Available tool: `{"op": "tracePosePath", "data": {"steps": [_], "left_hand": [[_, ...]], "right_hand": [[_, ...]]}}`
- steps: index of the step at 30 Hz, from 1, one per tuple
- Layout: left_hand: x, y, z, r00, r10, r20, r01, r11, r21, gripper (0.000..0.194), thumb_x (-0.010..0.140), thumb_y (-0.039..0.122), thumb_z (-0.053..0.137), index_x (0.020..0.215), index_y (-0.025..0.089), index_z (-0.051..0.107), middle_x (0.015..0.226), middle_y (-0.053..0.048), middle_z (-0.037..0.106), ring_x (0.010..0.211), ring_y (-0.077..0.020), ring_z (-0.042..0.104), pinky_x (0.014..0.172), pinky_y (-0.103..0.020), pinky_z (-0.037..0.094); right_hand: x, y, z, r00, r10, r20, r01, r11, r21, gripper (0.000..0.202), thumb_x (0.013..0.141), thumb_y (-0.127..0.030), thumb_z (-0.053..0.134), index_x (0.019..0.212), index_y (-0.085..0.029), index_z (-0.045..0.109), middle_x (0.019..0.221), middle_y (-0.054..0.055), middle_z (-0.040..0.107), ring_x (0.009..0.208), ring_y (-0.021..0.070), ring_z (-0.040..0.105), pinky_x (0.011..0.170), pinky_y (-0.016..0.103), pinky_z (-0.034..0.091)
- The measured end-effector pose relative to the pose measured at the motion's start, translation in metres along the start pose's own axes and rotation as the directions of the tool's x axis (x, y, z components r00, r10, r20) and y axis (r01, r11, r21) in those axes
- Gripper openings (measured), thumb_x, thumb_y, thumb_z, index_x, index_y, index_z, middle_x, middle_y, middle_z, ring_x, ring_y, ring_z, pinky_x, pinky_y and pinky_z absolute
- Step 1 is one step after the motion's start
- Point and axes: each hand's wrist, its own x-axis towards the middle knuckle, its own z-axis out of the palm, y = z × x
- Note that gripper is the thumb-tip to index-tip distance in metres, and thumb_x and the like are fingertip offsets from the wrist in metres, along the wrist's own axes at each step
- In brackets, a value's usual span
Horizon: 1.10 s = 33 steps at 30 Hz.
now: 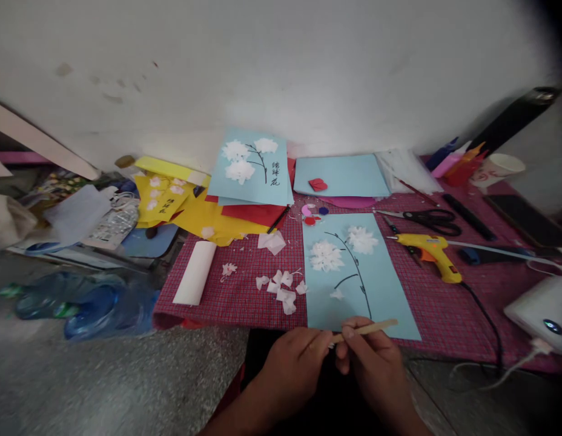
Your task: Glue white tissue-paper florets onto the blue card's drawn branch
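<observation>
Both of my hands meet at the table's front edge, just below a light blue sheet (326, 303). My right hand (372, 360) is closed around a flat, pale wooden stick (378, 327), whose free end points right. Closed at the stick's other end, the fingers of my left hand (303, 357) pinch a small white piece that looks like paper, mostly hidden. The blue sheet bears a dark drawn branch (357, 266), two fluffy white paper flowers (326, 256) and one small white petal cluster (337, 293). Loose white paper petals (285, 287) lie left of the sheet.
A yellow glue gun (429, 248) and black scissors (433, 221) lie on the right, near a white device (542, 312) with a cable. At the left is a white paper roll (194, 272). A finished flower picture (249, 181) rests at the back.
</observation>
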Motion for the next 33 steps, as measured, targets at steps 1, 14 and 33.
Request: {"op": "tracePosePath", "data": {"steps": [1, 14, 33], "left_hand": [[-0.001, -0.001, 0.001, 1.000, 0.004, -0.007, -0.004, 1.000, -0.002, 0.032, 0.101, 0.014, 0.048, 0.132, 0.015, 0.058, 0.105, -0.012, 0.076, 0.093, -0.0234, 0.071, 0.085, -0.034, 0.057], [0.000, -0.005, -0.027, 0.981, -0.189, -0.047, 0.170, 0.948, -0.269, 0.034, 0.100, 0.012, 0.049, 0.129, 0.022, 0.065, 0.105, -0.009, 0.078, 0.093, -0.0200, 0.073, 0.086, -0.029, 0.056], [0.026, -0.006, -0.017, 0.786, -0.592, 0.182, 0.502, 0.437, -0.746, 0.030, 0.088, 0.028, 0.072, 0.116, 0.019, 0.074, 0.091, -0.005, 0.076, 0.076, -0.0158, 0.068, 0.073, -0.027, 0.055]], "right_hand": [[0.000, 0.000, 0.001, 1.000, 0.011, 0.003, -0.011, 1.000, 0.026, 0.023, 0.088, -0.042, 0.075, 0.093, -0.021, 0.068, 0.058, -0.001, 0.065, 0.045, 0.0143, 0.058, 0.045, 0.025, 0.047], [0.005, -0.011, -0.014, 0.991, -0.086, 0.100, 0.092, 0.994, -0.057, 0.017, 0.095, -0.037, 0.067, 0.089, -0.022, 0.070, 0.066, 0.002, 0.068, 0.054, 0.0156, 0.059, 0.054, 0.029, 0.048], [0.024, -0.028, -0.008, 0.974, -0.173, 0.144, 0.175, 0.985, 0.001, 0.012, 0.099, -0.032, 0.064, 0.097, -0.023, 0.071, 0.071, 0.001, 0.070, 0.058, 0.0131, 0.062, 0.058, 0.027, 0.050]]}}
